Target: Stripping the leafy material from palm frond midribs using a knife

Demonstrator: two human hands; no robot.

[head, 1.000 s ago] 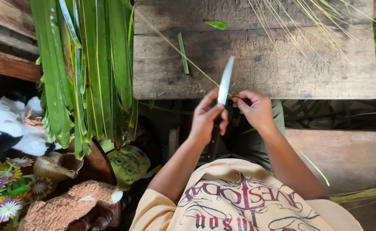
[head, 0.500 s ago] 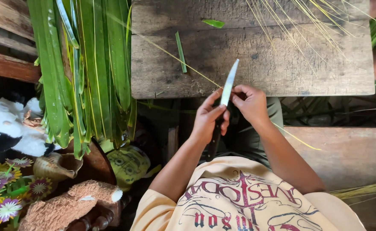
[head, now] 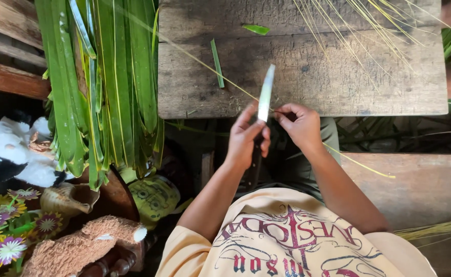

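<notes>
Left hand point(head: 246, 138) grip clenched on pale-bladed knife point(head: 265, 93), right hand point(head: 299, 125) pinching thin yellow-green leaf rib point(head: 220, 76), over wooden table point(head: 338, 82)

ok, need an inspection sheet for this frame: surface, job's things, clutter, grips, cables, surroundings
Surface: weathered wooden table, planks cracked, fine shavings near its front edge.
Job's things: knife with pale blade pointing up and away; thin yellowish leaf rib running from the hands up-left across the table.
Clutter: green leaf strip and small leaf scrap on the table; loose stripped ribs fanned at top right.
Grips: left hand closed on the knife handle; right hand pinching the rib beside the blade.
Cables: nothing seen.
Surroundings: bundle of long green leaves hanging at left; plush toys and artificial flowers lower left; wooden bench at right.
</notes>
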